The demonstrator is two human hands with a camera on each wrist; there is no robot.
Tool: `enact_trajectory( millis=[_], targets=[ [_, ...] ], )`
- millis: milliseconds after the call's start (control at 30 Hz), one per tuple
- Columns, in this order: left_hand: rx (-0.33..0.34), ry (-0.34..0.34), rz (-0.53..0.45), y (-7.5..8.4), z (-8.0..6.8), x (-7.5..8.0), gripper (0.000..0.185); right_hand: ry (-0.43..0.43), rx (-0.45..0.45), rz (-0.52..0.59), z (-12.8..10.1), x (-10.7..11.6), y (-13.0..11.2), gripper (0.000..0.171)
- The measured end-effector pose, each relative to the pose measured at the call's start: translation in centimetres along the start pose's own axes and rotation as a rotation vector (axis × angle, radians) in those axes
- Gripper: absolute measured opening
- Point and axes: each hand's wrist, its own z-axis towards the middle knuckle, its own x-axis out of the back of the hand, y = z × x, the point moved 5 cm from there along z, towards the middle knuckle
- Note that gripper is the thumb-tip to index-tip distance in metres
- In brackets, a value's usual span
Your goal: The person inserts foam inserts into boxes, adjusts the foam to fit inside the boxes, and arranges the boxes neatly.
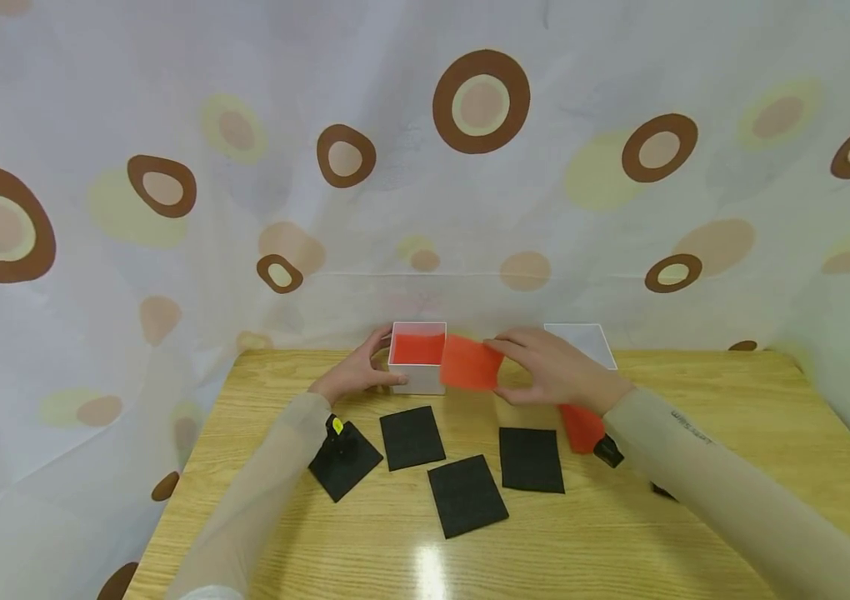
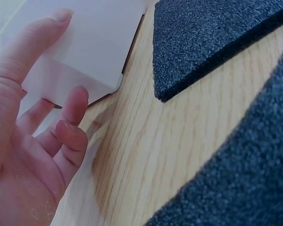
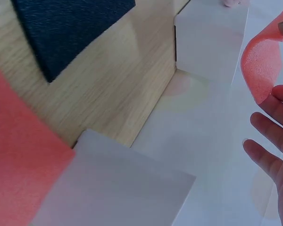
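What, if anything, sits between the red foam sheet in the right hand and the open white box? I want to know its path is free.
Nothing visible does. The right hand holds the red foam sheet right at the white box rim, whose top is open, and the left hand touches only the box's outer side.

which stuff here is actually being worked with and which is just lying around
In use:
- white box, steadied by the left hand
- orange foam sheet, pinched by the right hand at the box's rim

Lying about:
- black foam squares on the table
- white lid
- second orange sheet
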Motion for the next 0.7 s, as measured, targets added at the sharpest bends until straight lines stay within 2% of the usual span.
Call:
enact_trajectory(
  millis=[433, 700],
  targets=[
    [-0.014, 0.006, 0.008, -0.1, 0.1, 0.2, 0.101, -0.069, -0.025, 0.043, 4.7, -0.8, 0.2, 0.066],
    [0.013, 0.006, 0.025, -0.5, 0.2, 0.2, 0.103, -0.095, -0.07, 0.048, 7.0, -1.6, 0.4, 0.064]
  ],
)
